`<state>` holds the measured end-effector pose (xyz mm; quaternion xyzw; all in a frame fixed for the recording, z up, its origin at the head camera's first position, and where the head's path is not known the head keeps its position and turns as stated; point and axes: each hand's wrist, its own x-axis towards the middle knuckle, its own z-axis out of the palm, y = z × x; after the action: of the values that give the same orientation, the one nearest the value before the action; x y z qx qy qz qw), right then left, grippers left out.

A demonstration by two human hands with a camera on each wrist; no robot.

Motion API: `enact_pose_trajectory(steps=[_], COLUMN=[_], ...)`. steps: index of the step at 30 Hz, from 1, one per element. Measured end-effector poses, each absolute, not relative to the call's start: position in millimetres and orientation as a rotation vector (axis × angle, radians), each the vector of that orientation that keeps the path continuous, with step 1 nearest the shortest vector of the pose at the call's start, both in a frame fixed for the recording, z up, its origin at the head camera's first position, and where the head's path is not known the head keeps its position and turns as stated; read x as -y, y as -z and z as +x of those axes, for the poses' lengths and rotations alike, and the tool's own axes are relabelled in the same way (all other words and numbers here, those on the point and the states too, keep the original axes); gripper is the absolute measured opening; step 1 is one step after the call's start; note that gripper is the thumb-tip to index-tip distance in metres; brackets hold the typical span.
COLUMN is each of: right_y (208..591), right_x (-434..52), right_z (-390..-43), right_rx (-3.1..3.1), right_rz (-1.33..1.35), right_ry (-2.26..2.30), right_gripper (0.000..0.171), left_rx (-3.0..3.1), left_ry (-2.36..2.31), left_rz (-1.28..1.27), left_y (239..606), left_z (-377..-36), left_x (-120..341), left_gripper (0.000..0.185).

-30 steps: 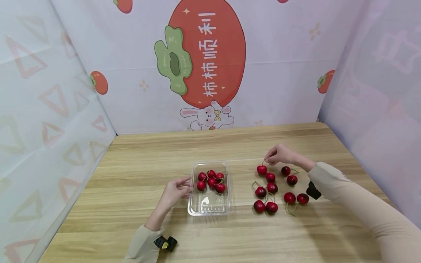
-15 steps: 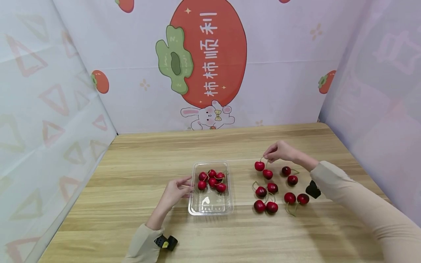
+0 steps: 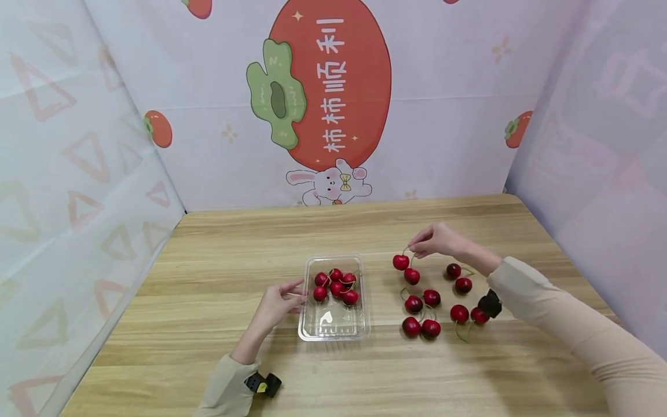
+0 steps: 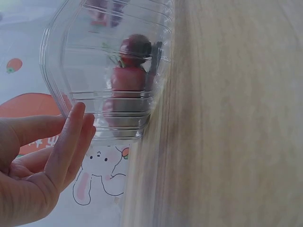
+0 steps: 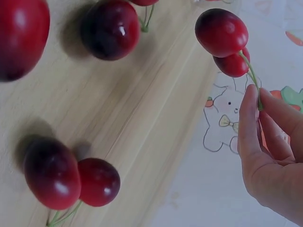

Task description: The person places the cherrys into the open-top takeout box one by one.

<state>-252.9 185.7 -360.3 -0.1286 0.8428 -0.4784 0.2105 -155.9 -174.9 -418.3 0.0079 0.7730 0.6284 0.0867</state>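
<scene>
Head view: right hand pinches the stem of a cherry pair lifted above the table, beside loose cherries; left hand rests relaxed fingers against the clear tray holding more cherries. Left wrist view: straight fingers touch the tray's wall. Right wrist view: thumb and fingers grip the green stem, both cherries dangling.
</scene>
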Motion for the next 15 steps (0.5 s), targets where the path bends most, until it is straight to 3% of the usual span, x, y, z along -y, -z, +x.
enact_pose_trajectory(steps=[15], right_y=[356], right_x=[-165], right_z=[-241], right_rx=[-2.291], right_rz=[-0.236], right_ry=[1.434], right_gripper=[0.028], left_rx=[-2.310], left_ry=[-1.859], left_rz=[0.028], left_y=[421], left_z=[-156], left_x=[176], left_gripper=[0.045])
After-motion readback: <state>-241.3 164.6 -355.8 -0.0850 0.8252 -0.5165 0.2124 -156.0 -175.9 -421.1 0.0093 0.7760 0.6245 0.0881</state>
